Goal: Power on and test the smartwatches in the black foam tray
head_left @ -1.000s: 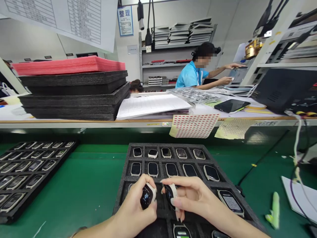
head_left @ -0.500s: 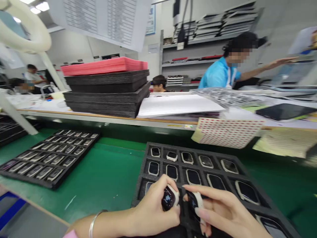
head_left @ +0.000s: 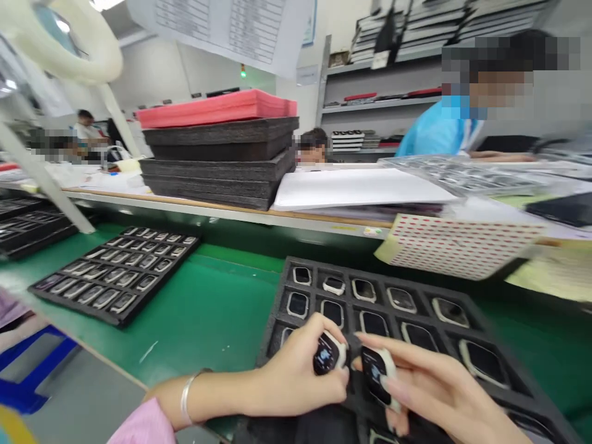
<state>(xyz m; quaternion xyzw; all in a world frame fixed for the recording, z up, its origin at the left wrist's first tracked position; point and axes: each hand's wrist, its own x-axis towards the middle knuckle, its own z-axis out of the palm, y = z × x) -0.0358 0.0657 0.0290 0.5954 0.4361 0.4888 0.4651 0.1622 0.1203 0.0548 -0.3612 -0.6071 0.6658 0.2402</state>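
Note:
My left hand (head_left: 308,361) grips a strapless smartwatch (head_left: 327,354) with a pale case and a lit black screen, its edge between thumb and fingers. A second lit smartwatch (head_left: 375,370) is pinched in my right hand (head_left: 430,382), tilted beside the first. Both watches are apart, above a dark foam tray (head_left: 272,320). Square pockets in the tray hold more watches with dark screens, such as one at the back right (head_left: 451,311). My hands cover the tray's middle pockets.
Another foam tray (head_left: 123,317) filled with watch cases lies left on the green bench (head_left: 208,314). Stacked black foam trays (head_left: 217,176) under pink foam (head_left: 217,110) stand on the shelf ahead. A ring lamp (head_left: 99,61) is upper left. A co-worker in blue (head_left: 435,126) sits across.
The view has shifted, so the bench and trays appear farther right. Both hands keep their watches; the right one now shows more of its screen. The co-worker's raised arm has come down.

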